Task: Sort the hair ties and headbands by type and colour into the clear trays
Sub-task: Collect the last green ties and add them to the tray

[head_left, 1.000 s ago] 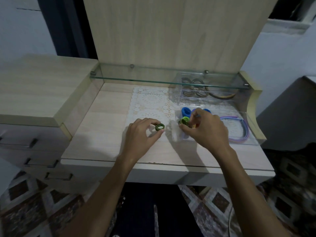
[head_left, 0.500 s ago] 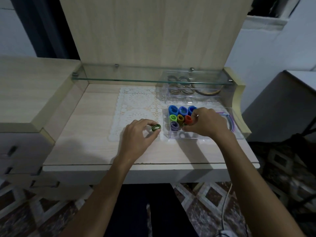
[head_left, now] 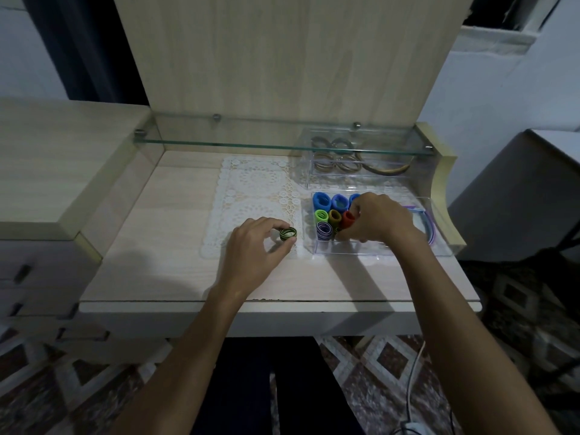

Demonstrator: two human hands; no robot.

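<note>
right hand [head_left: 375,219] unmoved in tray [head_left: 376,253], left grip [head_left: 257,243] pinching green tie [head_left: 288,233] (outside tray)

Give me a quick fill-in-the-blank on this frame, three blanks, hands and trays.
1. The left hand pinches a green-and-black hair tie over the ____ mat.
2. The back row of the near clear tray holds hair ties coloured ____.
3. The right hand reaches into the ____ clear tray.

Missing words: lace; blue; near
</note>
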